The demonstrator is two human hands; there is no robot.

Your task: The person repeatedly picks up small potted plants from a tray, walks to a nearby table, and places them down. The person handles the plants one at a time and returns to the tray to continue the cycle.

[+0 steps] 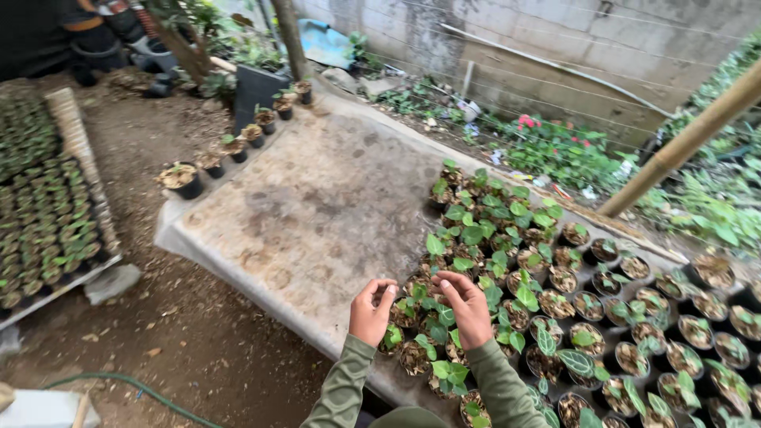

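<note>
My left hand point(371, 311) and my right hand point(468, 307) hover close together over a cluster of small black pots with green seedlings point(491, 261) on a grey sheet-covered bench point(317, 198). Both hands have their fingers curled and apart, just above the nearest pots point(418, 313). I cannot make out anything held in either hand. Green sleeves cover both forearms.
A row of single potted plants point(230, 147) lines the bench's far left edge. Trays of tiny seedlings point(43, 214) lie on the ground to the left. A bamboo pole point(682, 143) leans at right before a block wall point(594, 47). A green hose point(135, 388) crosses the dirt floor.
</note>
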